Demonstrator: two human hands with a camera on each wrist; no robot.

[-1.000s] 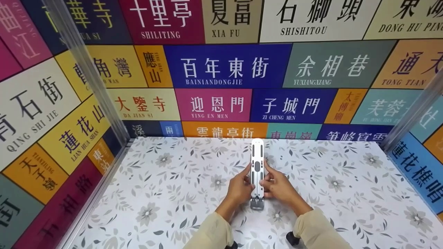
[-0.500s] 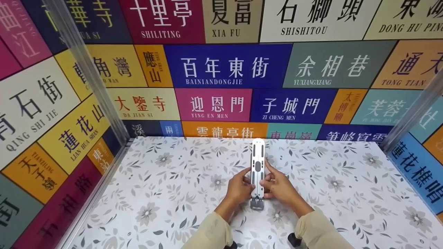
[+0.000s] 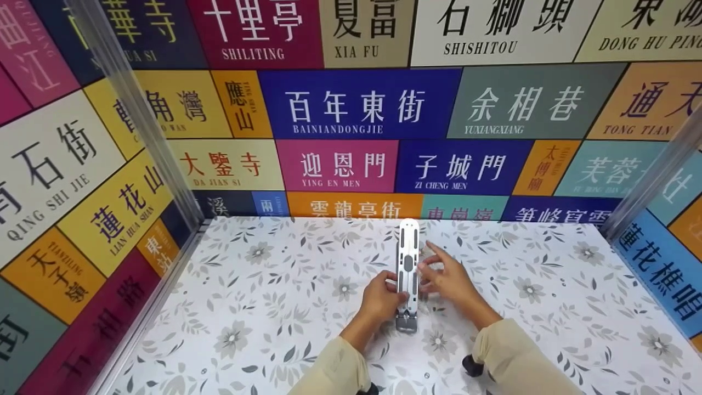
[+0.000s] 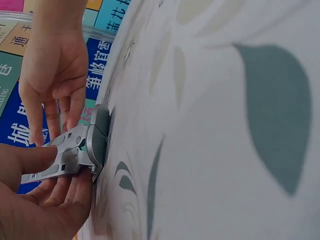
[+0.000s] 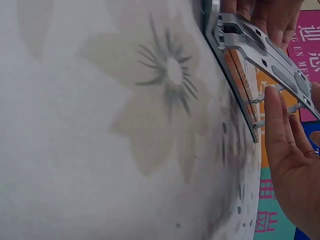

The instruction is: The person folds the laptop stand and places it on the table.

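A silver metal folding laptop stand (image 3: 408,258) lies lengthwise near the middle of the table, pointing away from me. My left hand (image 3: 378,299) pinches its near left side, thumb on top and fingers curled beneath, as the left wrist view shows. On the other side is my right hand (image 3: 452,285), fingers spread and loose, fingertips close to the stand's right edge. Seen from the right wrist, the stand's slotted top arm (image 5: 280,62) rises at a slant over its flat base (image 5: 240,90), thin struts between them. The right fingers (image 5: 275,115) reach up beside those struts.
The table (image 3: 263,329) wears a white cover printed with grey flowers and leaves. Behind it and on both sides stand walls of coloured sign panels (image 3: 362,104), with clear edge strips (image 3: 148,120) at the corners.
My right hand has loosened from the stand's side and shifted a little right and away from me, its fingers spreading. The left hand keeps its grip, and the stand stays in place.
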